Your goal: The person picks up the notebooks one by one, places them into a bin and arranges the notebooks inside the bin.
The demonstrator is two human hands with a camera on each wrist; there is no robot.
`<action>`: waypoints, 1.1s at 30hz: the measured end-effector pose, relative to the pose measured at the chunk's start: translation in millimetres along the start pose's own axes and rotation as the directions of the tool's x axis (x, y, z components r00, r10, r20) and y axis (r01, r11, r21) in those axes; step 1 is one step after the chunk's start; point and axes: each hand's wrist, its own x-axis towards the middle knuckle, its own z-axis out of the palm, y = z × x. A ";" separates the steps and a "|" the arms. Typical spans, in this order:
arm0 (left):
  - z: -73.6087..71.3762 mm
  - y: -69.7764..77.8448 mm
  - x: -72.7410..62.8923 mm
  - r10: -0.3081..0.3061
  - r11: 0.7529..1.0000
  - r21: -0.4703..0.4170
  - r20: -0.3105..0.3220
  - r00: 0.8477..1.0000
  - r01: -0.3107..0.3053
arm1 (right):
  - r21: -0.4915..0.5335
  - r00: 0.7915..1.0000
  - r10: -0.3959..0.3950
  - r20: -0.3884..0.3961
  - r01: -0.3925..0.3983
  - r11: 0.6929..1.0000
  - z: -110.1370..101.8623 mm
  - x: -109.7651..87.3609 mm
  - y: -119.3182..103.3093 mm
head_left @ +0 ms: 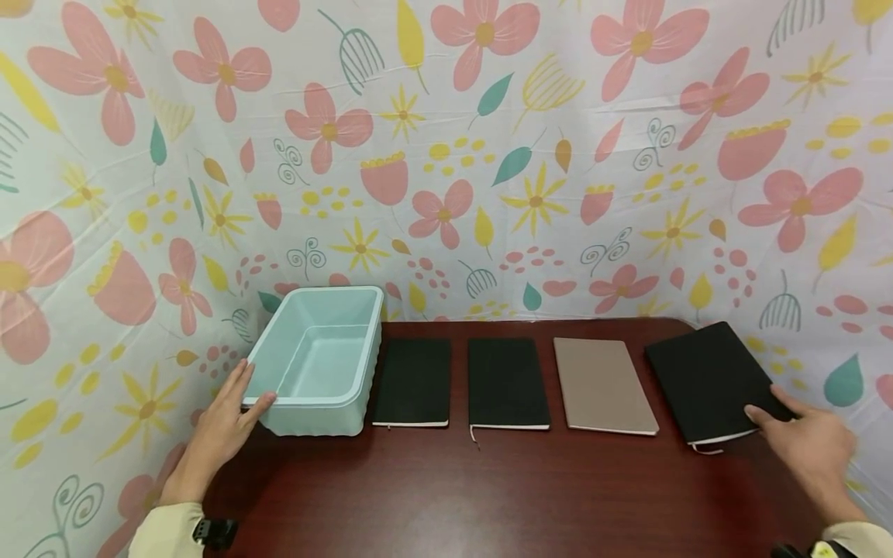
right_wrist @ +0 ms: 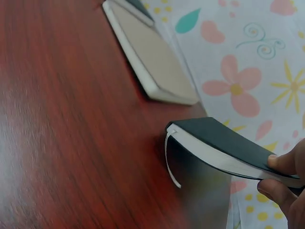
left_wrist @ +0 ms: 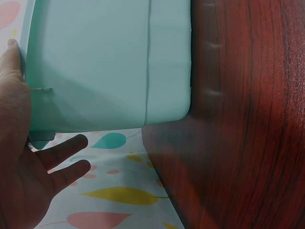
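My right hand [head_left: 809, 438] pinches the near right corner of a black notebook [head_left: 718, 380] at the table's right end, thumb on one cover and a finger on the other. In the right wrist view this notebook [right_wrist: 214, 143] is tilted, its white page edges and ribbon showing. My left hand [head_left: 223, 426] rests at the near left corner of a pale teal plastic bin [head_left: 366, 364], its thumb at the front rim. In the left wrist view two straight fingers [left_wrist: 69, 162] of it are spread beside the bin's wall; the rest is partly hidden.
Between the bin and the held notebook lie two black notebooks, one [head_left: 415, 381] by the bin and one [head_left: 508, 384] beside it, then a beige notebook [head_left: 603, 385]. The dark red wooden table [head_left: 446, 496] meets a flower-patterned cloth [head_left: 446, 155] at the back and sides.
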 end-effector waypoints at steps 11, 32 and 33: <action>-0.4 1.2 0.2 -0.012 1.000 -0.014 0.016 1.000 0.012 | 0.382 0.933 0.299 0.199 -0.355 0.853 -20.2 -3.1 -22.1; -2.5 0.3 2.5 -0.017 1.000 0.015 0.034 0.999 0.016 | 0.844 0.885 -0.047 0.463 -0.424 0.329 -47.5 -27.1 -133.5; -3.0 0.1 2.5 -0.015 1.000 0.017 0.032 0.999 0.014 | 0.845 0.880 -0.071 0.471 -0.426 0.322 -47.5 -28.6 -140.9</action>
